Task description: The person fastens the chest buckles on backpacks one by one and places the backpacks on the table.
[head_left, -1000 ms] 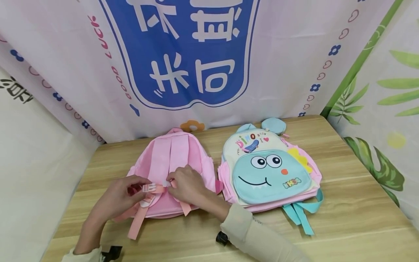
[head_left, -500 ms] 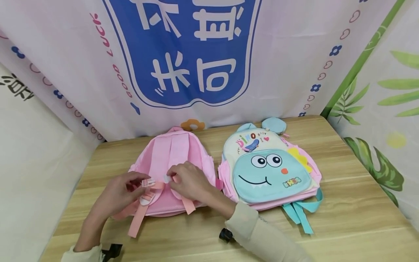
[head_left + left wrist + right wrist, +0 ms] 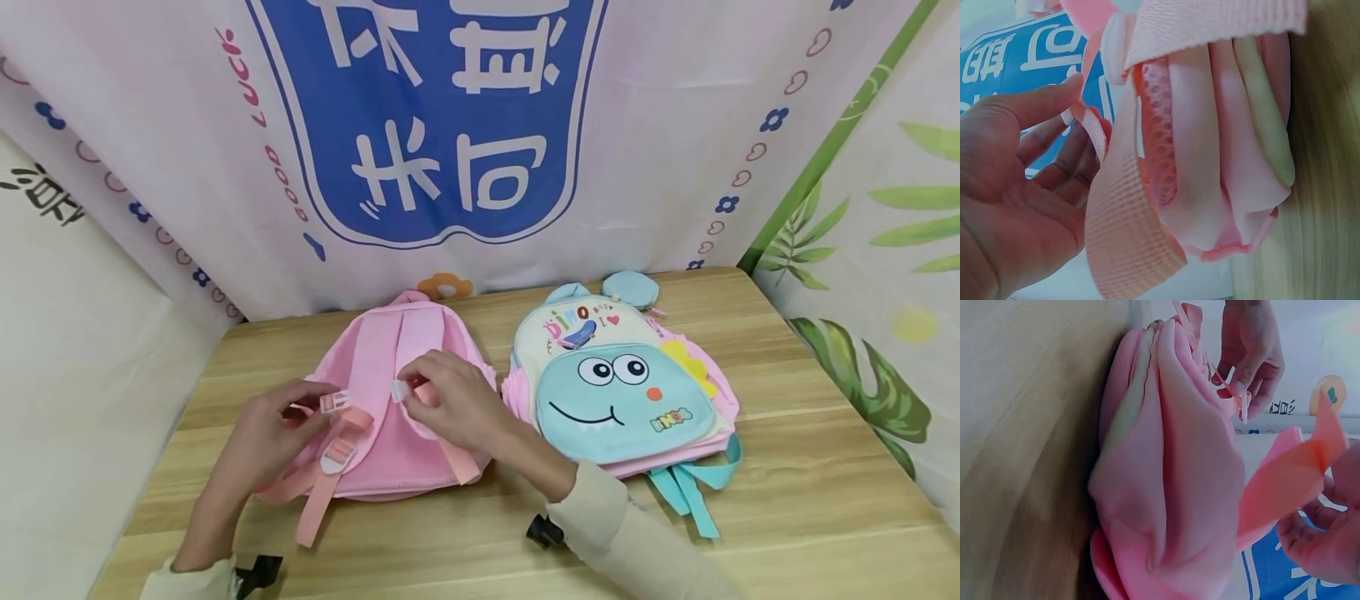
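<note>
Backdrop lettering (image 3: 258, 118) "GOOD LUCK" | left hand (image 3: 266, 432): fingers pinching pronged buckle half (image 3: 330, 404) | pink backpack (image 3: 401, 460), straps up, on desk (image 3: 817, 408) | right hand (image 3: 461, 400): fingers pinching white buckle half (image 3: 400, 390), halves apart | blue-fronted backpack (image 3: 585, 417) beside, printed "DINO BABY"

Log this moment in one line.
left hand: pinches pronged buckle half; right hand: pinches other buckle half; halves: apart; dino backpack: beside pink backpack

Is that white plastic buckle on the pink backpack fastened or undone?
Undone: the left hand holds its white pronged half, the right hand its pale plastic half, with a gap between.
</note>
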A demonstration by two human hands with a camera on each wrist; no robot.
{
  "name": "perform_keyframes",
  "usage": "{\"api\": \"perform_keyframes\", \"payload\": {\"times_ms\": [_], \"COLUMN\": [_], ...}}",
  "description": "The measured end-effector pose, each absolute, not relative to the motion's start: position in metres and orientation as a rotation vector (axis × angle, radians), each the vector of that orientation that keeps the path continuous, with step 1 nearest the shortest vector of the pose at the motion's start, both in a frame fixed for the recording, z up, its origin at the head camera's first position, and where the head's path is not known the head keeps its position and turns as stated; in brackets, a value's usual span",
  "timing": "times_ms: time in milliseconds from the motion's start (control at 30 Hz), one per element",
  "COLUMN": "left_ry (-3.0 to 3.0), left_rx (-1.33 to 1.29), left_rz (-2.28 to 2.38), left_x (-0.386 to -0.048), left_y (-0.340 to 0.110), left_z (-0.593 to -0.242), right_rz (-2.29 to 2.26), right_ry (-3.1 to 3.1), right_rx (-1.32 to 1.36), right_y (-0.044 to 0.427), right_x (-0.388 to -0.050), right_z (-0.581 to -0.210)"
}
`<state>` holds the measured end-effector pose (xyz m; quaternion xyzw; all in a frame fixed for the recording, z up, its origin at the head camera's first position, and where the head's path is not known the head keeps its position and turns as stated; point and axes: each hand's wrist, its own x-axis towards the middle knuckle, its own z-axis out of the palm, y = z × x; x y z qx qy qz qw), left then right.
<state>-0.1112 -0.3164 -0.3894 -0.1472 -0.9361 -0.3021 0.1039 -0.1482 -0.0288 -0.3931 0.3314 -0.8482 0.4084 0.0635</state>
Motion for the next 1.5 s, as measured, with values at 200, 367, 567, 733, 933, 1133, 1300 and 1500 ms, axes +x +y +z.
{"api": "perform_keyframes", "payload": {"times_ms": [200, 367, 567, 733, 933, 1133, 1300, 1500], "left_ry": [-2.733, -2.741, -2.775, -2.791, -2.798, -2.762, -2.736, -2.709], "left_rx": [-0.417, -0.434, -0.427, -0.406, -0.371, -0.405, -0.411, -0.412], "left_rz": [-0.884, -0.887, -0.909, -0.985, -1.067, -1.13, -1.13, -1.124], "left_x": [-0.113, -0.116, -0.117, -0.115, -0.113, -0.112, -0.111, -0.108], "left_y": [-0.312, -0.31, -0.309, -0.309, -0.307, -0.301, -0.295, -0.29], "left_z": [-0.39, -0.387, -0.382, -0.382, -0.385, -0.392, -0.396, -0.402], "right_rz": [1.239, 1.185, 1.16, 1.193, 1.224, 1.244, 1.191, 1.131], "right_ry": [-2.573, -2.655, -2.741, -2.742, -2.715, -2.735, -2.754, -2.684], "right_rx": [1.077, 1.125, 1.094, 1.044, 1.034, 1.04, 1.061, 1.066], "right_y": [-0.027, -0.032, -0.036, -0.038, -0.037, -0.035, -0.033, -0.027], "right_x": [-0.148, -0.152, -0.156, -0.158, -0.159, -0.159, -0.157, -0.156], "right_z": [-0.397, -0.403, -0.405, -0.407, -0.408, -0.409, -0.41, -0.409]}}
